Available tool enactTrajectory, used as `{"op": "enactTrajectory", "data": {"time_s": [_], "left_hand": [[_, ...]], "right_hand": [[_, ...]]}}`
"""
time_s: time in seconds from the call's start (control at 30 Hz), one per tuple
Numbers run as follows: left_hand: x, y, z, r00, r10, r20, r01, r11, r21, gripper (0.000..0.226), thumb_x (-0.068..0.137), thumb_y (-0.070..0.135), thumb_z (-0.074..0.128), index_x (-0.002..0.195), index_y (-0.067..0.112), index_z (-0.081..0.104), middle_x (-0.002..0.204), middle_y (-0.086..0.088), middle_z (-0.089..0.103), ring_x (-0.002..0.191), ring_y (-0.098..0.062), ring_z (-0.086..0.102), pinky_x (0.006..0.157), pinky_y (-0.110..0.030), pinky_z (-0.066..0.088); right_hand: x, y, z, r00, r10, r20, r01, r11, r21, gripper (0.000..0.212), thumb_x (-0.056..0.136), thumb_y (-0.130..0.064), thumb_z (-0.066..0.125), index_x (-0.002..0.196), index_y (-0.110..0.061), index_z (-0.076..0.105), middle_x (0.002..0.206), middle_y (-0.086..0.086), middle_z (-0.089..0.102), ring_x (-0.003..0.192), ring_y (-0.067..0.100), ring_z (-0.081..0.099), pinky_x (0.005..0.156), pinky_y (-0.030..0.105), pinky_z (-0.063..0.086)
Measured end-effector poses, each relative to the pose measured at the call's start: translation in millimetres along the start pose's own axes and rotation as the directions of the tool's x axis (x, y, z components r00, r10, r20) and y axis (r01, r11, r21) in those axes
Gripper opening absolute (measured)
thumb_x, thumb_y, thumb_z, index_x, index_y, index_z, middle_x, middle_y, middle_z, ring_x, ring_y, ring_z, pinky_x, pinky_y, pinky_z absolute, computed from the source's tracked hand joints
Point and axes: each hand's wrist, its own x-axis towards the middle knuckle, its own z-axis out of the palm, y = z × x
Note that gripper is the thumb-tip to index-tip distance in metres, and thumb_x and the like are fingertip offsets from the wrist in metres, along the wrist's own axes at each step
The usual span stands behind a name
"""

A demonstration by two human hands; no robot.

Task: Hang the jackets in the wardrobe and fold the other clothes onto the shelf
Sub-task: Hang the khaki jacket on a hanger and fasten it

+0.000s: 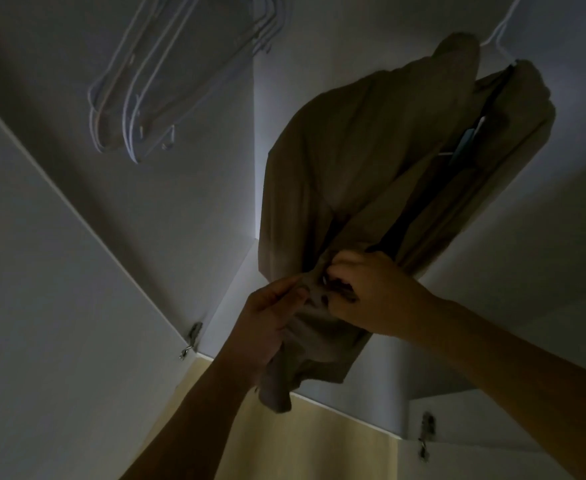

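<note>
Wardrobe (pixel 187 188) interior: hung jacket (pixel 347 161), hem pinched in left grip (pixel 270 323) and right grip (pixel 371 292).

**Dim white wardrobe, pale wood floor**

The scene is poorly lit, everything grey and shadowed. White panels (pixel 187 188) form the interior, meeting at a bright vertical seam (pixel 255 150) near the centre. An open door (pixel 42 271) slants across the left side, with a metal hinge (pixel 191 336) at its lower edge; a second hinge (pixel 426 434) sits at lower right. A bunch of empty white hangers (pixel 139 98) hangs at upper left. Pale wood floor (pixel 305 445) shows along the bottom.
</note>
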Motion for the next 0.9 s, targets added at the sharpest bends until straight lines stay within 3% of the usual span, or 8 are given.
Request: {"op": "enactTrajectory", "data": {"time_s": [0.1,0.2,0.37,0.5,0.6,0.7,0.8,0.9], "left_hand": [[-3,-1,0,0.999,-0.010,0.032,0.011,0.999,-0.035,0.034,0.085,0.032,0.057,0.115,0.020,0.067,0.112,-0.008,0.071,0.107,-0.027,0.065,0.103,-0.051,0.046],[-6,-1,2,0.998,-0.014,0.056,0.016,0.999,-0.043,0.037,0.082,0.034,0.058,0.116,0.020,0.067,0.115,-0.008,0.070,0.109,-0.026,0.064,0.104,-0.050,0.045],[-8,4,11,0.999,-0.034,0.010,0.034,0.999,0.023,0.033,0.097,0.018,0.051,0.126,0.006,0.059,0.123,-0.019,0.062,0.116,-0.034,0.057,0.105,-0.051,0.042],[-12,3,20,0.998,-0.048,-0.035,0.050,0.998,0.034,0.035,0.098,0.022,0.050,0.119,-0.005,0.057,0.115,-0.025,0.060,0.109,-0.038,0.058,0.102,-0.047,0.044],[-18,0,25,0.998,0.061,-0.002,-0.060,0.984,0.169,0.028,0.099,0.027,0.047,0.105,0.002,0.059,0.096,-0.017,0.060,0.092,-0.025,0.061,0.079,-0.029,0.048],[-22,-11,23,0.988,0.147,0.045,-0.154,0.956,0.251,0.046,0.088,0.048,0.045,0.105,0.008,0.060,0.088,-0.011,0.062,0.069,-0.004,0.062,0.057,-0.008,0.044],[-23,-39,13,0.986,0.134,0.103,-0.168,0.827,0.536,0.019,0.097,0.047,0.043,0.097,0.033,0.056,0.086,0.008,0.062,0.074,0.005,0.061,0.055,-0.004,0.043],[-24,-62,6,0.984,-0.081,0.158,-0.108,0.430,0.896,0.022,0.098,0.051,0.041,0.100,0.031,0.050,0.088,0.015,0.059,0.079,0.000,0.062,0.075,-0.016,0.049]], "right_hand": [[-2,0,-4,0.998,0.048,0.048,-0.052,0.994,0.091,0.031,0.090,-0.044,0.057,0.093,-0.014,0.066,0.093,-0.002,0.056,0.081,0.012,0.054,0.075,0.026,0.043],[-4,0,-6,0.997,0.064,0.039,-0.068,0.993,0.096,0.030,0.096,-0.034,0.052,0.091,-0.008,0.067,0.092,0.005,0.059,0.082,0.017,0.057,0.074,0.023,0.040],[-7,1,-10,0.986,0.163,-0.045,-0.156,0.980,0.126,0.027,0.094,-0.023,0.057,0.074,-0.005,0.057,0.080,0.009,0.055,0.069,0.021,0.053,0.065,0.023,0.037],[-7,-2,-13,0.974,0.196,-0.113,-0.173,0.967,0.187,0.024,0.089,-0.019,0.063,0.072,-0.011,0.050,0.075,0.004,0.049,0.071,0.019,0.051,0.067,0.023,0.037],[-8,-3,-20,0.967,0.194,-0.166,-0.160,0.967,0.200,0.017,0.089,-0.018,0.065,0.080,-0.005,0.058,0.081,0.006,0.053,0.075,0.018,0.054,0.071,0.026,0.045],[-10,5,-34,0.936,0.231,-0.266,-0.180,0.963,0.203,0.013,0.087,-0.016,0.066,0.090,-0.005,0.062,0.090,0.006,0.058,0.082,0.018,0.057,0.078,0.025,0.048],[-18,25,-60,0.888,0.248,-0.387,-0.187,0.964,0.189,0.012,0.087,-0.014,0.067,0.094,-0.005,0.062,0.096,0.005,0.056,0.082,0.013,0.054,0.076,0.016,0.042],[-32,38,-80,0.901,0.160,-0.404,-0.157,0.987,0.040,0.017,0.085,-0.010,0.069,0.098,0.001,0.065,0.105,0.016,0.061,0.089,0.024,0.061,0.083,0.026,0.046]]}}
